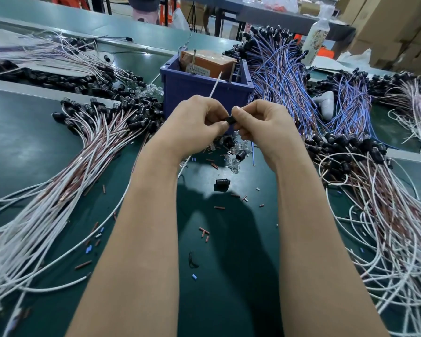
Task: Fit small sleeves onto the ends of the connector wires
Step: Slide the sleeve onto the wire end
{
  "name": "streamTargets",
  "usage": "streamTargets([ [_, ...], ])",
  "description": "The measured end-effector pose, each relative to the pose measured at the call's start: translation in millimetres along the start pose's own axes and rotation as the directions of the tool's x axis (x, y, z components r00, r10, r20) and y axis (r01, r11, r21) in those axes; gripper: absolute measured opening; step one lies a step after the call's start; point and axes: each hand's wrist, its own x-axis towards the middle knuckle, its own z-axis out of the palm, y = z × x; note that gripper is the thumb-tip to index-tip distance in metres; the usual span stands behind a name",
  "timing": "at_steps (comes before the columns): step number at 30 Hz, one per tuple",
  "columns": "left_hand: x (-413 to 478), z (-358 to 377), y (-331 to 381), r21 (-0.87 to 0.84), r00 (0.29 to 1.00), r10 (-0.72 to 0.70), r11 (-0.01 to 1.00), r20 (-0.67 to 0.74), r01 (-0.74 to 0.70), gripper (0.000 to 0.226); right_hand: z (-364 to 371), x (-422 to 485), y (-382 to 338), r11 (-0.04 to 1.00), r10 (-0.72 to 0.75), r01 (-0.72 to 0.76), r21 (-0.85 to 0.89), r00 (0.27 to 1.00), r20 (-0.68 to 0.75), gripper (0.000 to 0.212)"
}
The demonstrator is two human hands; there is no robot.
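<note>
Above the green table [58,132], just before the blue bin [204,91], our hands meet. Our left hand [196,122] is curled round a white wire [215,86] that sticks up past the bin. Our right hand [263,125] pinches a small black connector [231,120], which touches our left fingertips.

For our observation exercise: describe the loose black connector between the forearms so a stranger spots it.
From the blue bin, move toward the person. On the green table between the forearms lies the black connector, alone, far bulkier than the tiny brown sleeve bits around it.
</note>
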Motion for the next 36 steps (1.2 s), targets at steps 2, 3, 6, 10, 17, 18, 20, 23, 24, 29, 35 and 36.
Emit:
streamTargets([
  [2, 0.6, -1.5, 0.1, -0.004, 1.0, -0.026, 1.0, 0.011, 0.026, 0.015, 2.7, -0.3, 1.2, 0.998, 0.025, -0.025, 0.051, 1.0, -0.008, 0.023],
  [3, 0.8, -1.6, 0.8, -0.014, 0.999, -0.041, 0.999, 0.013, 0.041, 0.014, 3.9, -0.1, 1.6, 0.997, 0.038, -0.037, 0.068, 0.999, -0.01, 0.024],
  [6, 1.6, 0.5, 2.8, -0.048, 0.997, -0.08, 0.996, 0.022, 0.081, 0.016, 4.5, 1.8, 0.7, 0.997, 0.066, -0.065, 0.045, 0.997, -0.03, 0.031],
  [10, 2.0, 1.9, 1.9, -0.05, 0.991, -0.127, 0.99, 0.034, 0.129, 0.018, 0.3, 3.7, 0.3, 0.998, 0.05, -0.049, -0.046, 0.999, 0.009, 0.015],
  [17, 0.4, 0.3, -1.1, -0.155, 0.982, -0.178, 0.97, 0.064, 0.186, 0.006, 6.5, 4.1, 1.7, 0.987, 0.057, -0.069, -0.147, 0.995, -0.08, 0.005],
  [18, 1.0, 0.5, -2.4, -0.165, 0.979, -0.199, 0.965, 0.048, 0.205, 0.005, 7.2, 4.2, 0.0, 0.973, 0.03, -0.054, -0.223, 0.993, -0.112, 0.003],
  [20, 2.4, 0.3, -4.9, -0.218, 0.967, -0.255, 0.942, 0.019, 0.253, 0.009, 6.8, 1.5, -10.4, 0.934, -0.068, 0.026, -0.356, 0.992, -0.107, 0.005],
  [23, 3.0, -1.9, -9.2, -0.29, 0.938, -0.344, 0.902, -0.035, 0.32, 0.009, 5.2, -10.2, -33.0, 0.88, -0.072, 0.168, -0.445, 0.972, 0.225, 0.001],
  [24, 2.8, -2.8, -10.8, -0.297, 0.931, -0.362, 0.895, -0.051, 0.332, 0.009, 5.7, -15.6, -39.4, 0.863, -0.02, 0.192, -0.468, 0.937, 0.348, 0.008],
  [29, 3.4, -7.0, -20.3, -0.457, 0.894, -0.436, 0.819, -0.104, 0.346, 0.02, 24.0, -26.4, -46.9, 0.852, 0.161, 0.23, -0.469, 0.738, 0.655, 0.023],
  [35, 9.7, -4.8, -22.5, -0.418, 0.853, -0.495, 0.819, -0.167, 0.393, 0.043, 29.2, -19.7, -36.5, 0.844, 0.099, 0.264, -0.468, 0.78, 0.618, 0.006],
  [36, 11.9, -4.6, -21.5, -0.381, 0.839, -0.512, 0.824, -0.185, 0.419, 0.05, 26.4, -18.0, -33.7, 0.874, 0.087, 0.22, -0.434, 0.806, 0.585, 0.007],
])
